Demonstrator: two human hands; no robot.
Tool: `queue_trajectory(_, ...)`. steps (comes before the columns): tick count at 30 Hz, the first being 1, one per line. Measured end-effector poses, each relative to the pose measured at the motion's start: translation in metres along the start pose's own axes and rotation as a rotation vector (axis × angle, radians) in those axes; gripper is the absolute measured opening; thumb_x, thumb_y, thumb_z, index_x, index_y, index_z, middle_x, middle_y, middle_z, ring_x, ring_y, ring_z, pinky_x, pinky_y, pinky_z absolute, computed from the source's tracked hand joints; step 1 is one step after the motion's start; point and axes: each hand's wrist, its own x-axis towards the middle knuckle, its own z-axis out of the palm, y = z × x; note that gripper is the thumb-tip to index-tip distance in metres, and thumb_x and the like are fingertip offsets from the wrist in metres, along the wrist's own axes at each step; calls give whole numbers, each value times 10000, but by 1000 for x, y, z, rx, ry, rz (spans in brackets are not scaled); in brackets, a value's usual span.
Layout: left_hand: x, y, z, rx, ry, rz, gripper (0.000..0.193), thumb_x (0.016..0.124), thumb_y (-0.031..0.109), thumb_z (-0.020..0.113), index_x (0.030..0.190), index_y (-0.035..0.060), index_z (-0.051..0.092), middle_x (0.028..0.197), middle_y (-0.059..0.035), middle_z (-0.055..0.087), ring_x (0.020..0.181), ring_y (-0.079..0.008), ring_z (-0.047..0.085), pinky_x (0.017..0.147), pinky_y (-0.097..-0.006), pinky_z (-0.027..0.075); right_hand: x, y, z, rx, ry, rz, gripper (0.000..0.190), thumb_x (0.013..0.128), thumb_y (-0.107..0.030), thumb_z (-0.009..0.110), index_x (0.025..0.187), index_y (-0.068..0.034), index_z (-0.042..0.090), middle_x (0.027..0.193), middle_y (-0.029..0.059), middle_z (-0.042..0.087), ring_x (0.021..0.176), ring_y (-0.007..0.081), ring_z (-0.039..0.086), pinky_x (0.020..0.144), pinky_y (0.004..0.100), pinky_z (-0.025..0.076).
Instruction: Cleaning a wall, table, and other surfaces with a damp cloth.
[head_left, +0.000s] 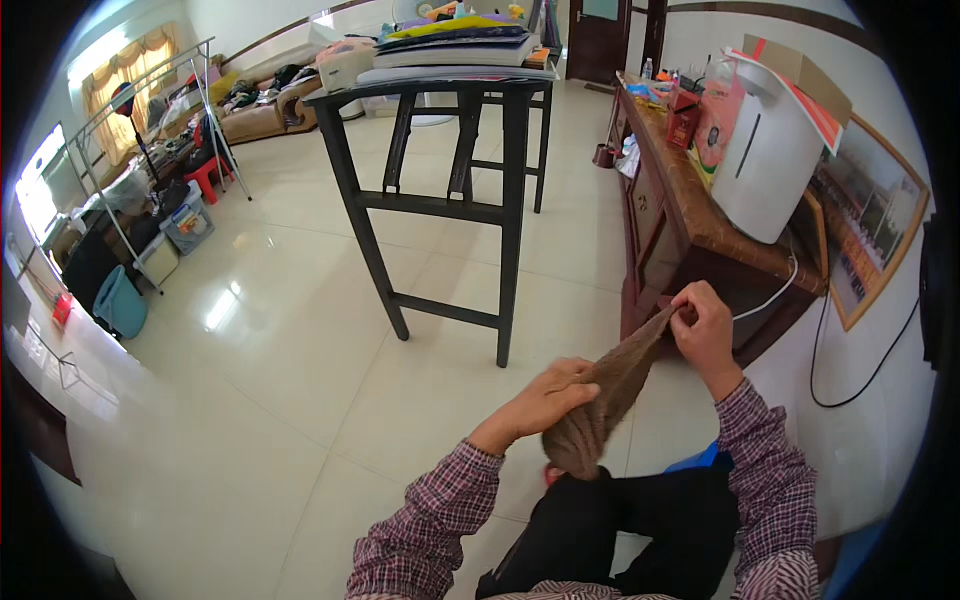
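Note:
A brown cloth (611, 386) is stretched at a slant between my two hands, over my knees. My left hand (551, 394) grips its middle, the thumb lying on top and the fingers partly hidden behind the cloth. Pinched between the thumb and fingers of my right hand (703, 326) is the cloth's upper, narrow end. The lower end hangs bunched just above my black trousers (600, 517). Both hands are in the air, in front of a wooden cabinet's near end.
A black folding table (431, 199) bearing books and papers stands ahead. On the right, the wooden cabinet (720, 262) carries a white appliance (772, 150) with a trailing cable. A metal clothes rack (206, 97), a blue bin (121, 300) and a sofa (262, 120) are at left.

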Motion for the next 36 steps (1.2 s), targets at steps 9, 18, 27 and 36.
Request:
queue_trajectory(9, -14, 5, -102, 46, 507, -125, 445, 870, 218, 513, 1202, -78, 502, 1077, -174, 613, 1010, -237, 573, 896, -335, 429, 65, 39, 93, 175, -564, -96, 391, 678, -103, 594, 1067, -67, 591, 1046, 129, 598, 966, 282, 583, 809, 339, 468)
queue_trajectory(18, 141, 106, -151, 289, 720, 316, 347, 887, 214, 539, 1060, -86, 517, 1035, -237, 573, 928, -303, 566, 803, -374, 447, 186, -17, 187, 786, -529, 58, 820, 664, -76, 644, 1386, -12, 260, 1138, 224, 564, 1063, 352, 551, 885, 353, 453)
queue_trajectory(27, 229, 40, -126, 1276, 903, 397, 338, 907, 182, 477, 1078, -108, 503, 1059, -305, 522, 1010, -457, 460, 929, -480, 329, 188, 6, 203, 709, -339, -408, 518, 749, -163, 677, 1223, -53, 499, 1229, 130, 530, 1145, 271, 499, 968, 366, 396)
queue_trajectory(36, 189, -3, -141, 1053, 884, 241, 330, 852, 181, 607, 1082, -45, 535, 1001, -214, 585, 960, -375, 535, 878, -445, 395, 188, 9, 210, 1116, -521, -155, 811, 678, -8, 632, 1398, -41, 260, 1174, 162, 554, 997, 234, 598, 854, 292, 483)
